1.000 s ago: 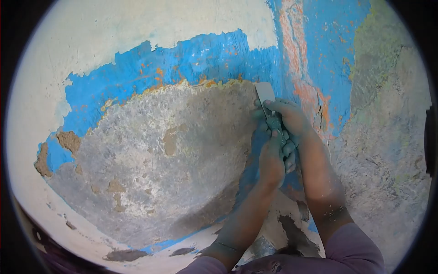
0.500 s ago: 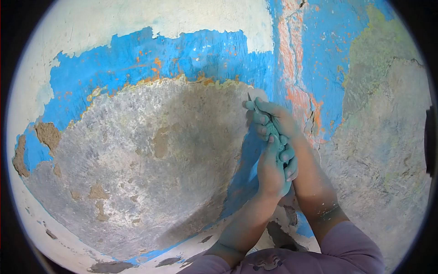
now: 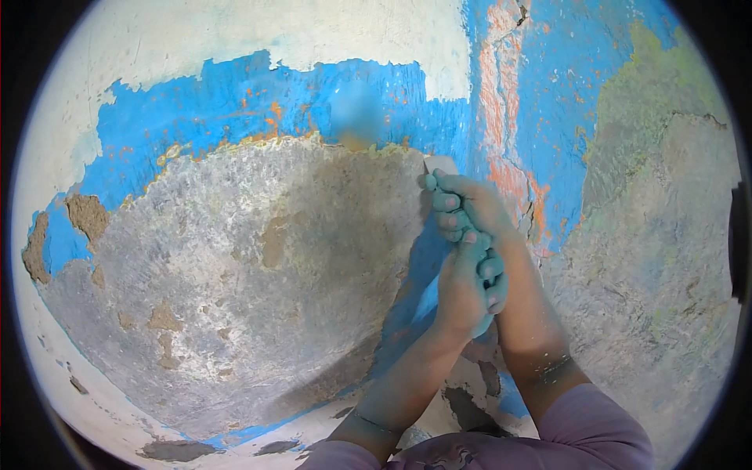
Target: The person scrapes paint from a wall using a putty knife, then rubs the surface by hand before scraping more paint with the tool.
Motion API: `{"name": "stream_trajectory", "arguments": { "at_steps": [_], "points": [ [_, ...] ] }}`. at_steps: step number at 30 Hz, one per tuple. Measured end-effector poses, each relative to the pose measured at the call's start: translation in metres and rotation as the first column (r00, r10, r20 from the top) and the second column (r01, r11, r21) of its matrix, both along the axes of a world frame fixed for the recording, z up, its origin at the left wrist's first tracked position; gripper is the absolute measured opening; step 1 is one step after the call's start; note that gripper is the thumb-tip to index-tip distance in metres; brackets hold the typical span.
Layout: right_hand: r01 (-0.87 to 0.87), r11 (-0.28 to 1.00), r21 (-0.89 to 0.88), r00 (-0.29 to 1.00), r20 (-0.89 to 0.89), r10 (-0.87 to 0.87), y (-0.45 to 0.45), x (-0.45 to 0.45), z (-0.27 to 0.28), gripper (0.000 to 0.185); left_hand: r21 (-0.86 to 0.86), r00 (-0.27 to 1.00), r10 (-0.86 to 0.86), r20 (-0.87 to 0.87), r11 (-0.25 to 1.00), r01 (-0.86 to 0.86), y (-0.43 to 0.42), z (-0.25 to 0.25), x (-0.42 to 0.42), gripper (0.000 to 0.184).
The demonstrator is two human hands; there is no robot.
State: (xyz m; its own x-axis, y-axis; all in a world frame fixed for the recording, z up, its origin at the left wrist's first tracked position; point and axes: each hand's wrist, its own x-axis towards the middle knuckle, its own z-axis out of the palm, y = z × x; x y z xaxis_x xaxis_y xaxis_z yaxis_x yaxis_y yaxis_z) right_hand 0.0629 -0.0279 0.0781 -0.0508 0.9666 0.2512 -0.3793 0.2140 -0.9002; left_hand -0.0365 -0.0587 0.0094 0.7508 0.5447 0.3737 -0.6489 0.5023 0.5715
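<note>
A flat scraper blade [image 3: 442, 164] shows above my fingers, at the upper right edge of the bare grey wall patch [image 3: 274, 266]. My right hand [image 3: 462, 205] is wrapped round the scraper just below the blade, its fingers coated in blue-green dust. Directly beneath, my left hand [image 3: 470, 280] closes round the lower part of the tool, touching my right hand. The handle is hidden by my fingers. Blue paint [image 3: 180, 113] with orange flecks borders the grey patch along its top.
A strip of pinkish, cracked plaster [image 3: 501, 102] runs down the wall to the right of the blade. Rough grey-green wall [image 3: 650, 235] lies farther right. Off-white paint [image 3: 180, 39] covers the upper left. Dark chipped spots [image 3: 178, 450] mark the lower wall.
Compared with a second ago, the blade is tilted differently and shows less of its face. Both hands have shifted slightly left and keep their hold. The view has also shifted a little.
</note>
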Motion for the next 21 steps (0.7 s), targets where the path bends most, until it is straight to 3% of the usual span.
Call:
{"name": "stream_trajectory", "arguments": {
  "at_steps": [9, 11, 13, 16, 19, 20, 21],
  "points": [
    [0.147, 0.989, 0.005, 0.987, 0.063, -0.147, -0.004, -0.008, 0.005, 0.019, 0.039, 0.995, -0.014, -0.095, 0.999, 0.017, 0.011, -0.001, -0.004, 0.027],
    [0.169, 0.985, 0.035, 0.984, 0.056, -0.170, -0.002, -0.010, -0.002, 0.020, 0.035, 0.995, 0.004, -0.098, 0.999, 0.000, 0.015, -0.004, -0.006, 0.027],
    [0.181, 0.981, 0.072, 0.981, 0.052, -0.185, -0.001, -0.015, -0.006, 0.021, 0.050, 0.994, -0.094, -0.061, 0.994, 0.097, 0.023, -0.013, -0.010, 0.028],
    [0.246, 0.967, 0.064, 0.969, -0.007, -0.246, -0.001, -0.017, -0.008, 0.024, 0.056, 0.992, -0.051, -0.118, 0.997, 0.058, 0.025, -0.013, -0.013, 0.030],
    [0.282, 0.946, 0.162, 0.955, 0.050, -0.293, -0.008, -0.015, -0.003, 0.028, 0.153, 0.984, 0.028, -0.176, 0.988, -0.001, 0.029, -0.007, -0.016, 0.033],
    [0.392, 0.893, 0.223, 0.885, 0.172, -0.432, -0.015, -0.017, -0.001, 0.032, 0.158, 0.983, 0.034, -0.180, 0.987, -0.006, 0.026, -0.004, -0.015, 0.033],
    [0.482, 0.825, 0.294, 0.781, 0.282, -0.557, -0.019, -0.020, 0.001, 0.035, 0.156, 0.955, 0.155, -0.254, 0.981, -0.117, 0.021, 0.000, -0.012, 0.034]
  ]
}}
